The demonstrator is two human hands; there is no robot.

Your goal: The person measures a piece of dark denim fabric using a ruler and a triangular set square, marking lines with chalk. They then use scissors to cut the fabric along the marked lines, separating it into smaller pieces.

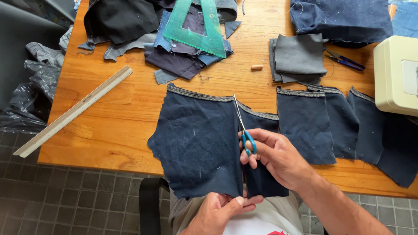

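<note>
Right hand (278, 157): gripping blue-handled scissors (244, 129), fingers (252, 150) curling through and around the handle loops; blades pointing away from the person, lying along a cut line in the dark navy fabric piece (198, 139). Whether the blades are parted or closed cannot be told.

Left hand (217, 211): holding the near lower edge of the same fabric piece, thumb and fingers pinching the cloth where it is hanging over the front edge of the surface.

Dark navy fabric piece: lying flat on the wooden surface (117, 126), its far edge carrying a grey stitched hem, its near edge drooping off toward the person's lap. The scissors are sitting right of its middle.

Adjacent items, to the right: three further navy pieces with hemmed tops (305, 126), lying side by side and overlapping slightly; a folded stack of grey cloth (298, 58) beyond them; a small brown cylinder (257, 67) just beside that stack; small thread snips (346, 61); a large navy cloth (342, 19) at the far edge; a cream-coloured machine (396, 74) at the right edge.

To the left: a long pale ruler (74, 111) lying diagonally; a green transparent set square (198, 28) resting on a heap of dark scraps (174, 58).
</note>
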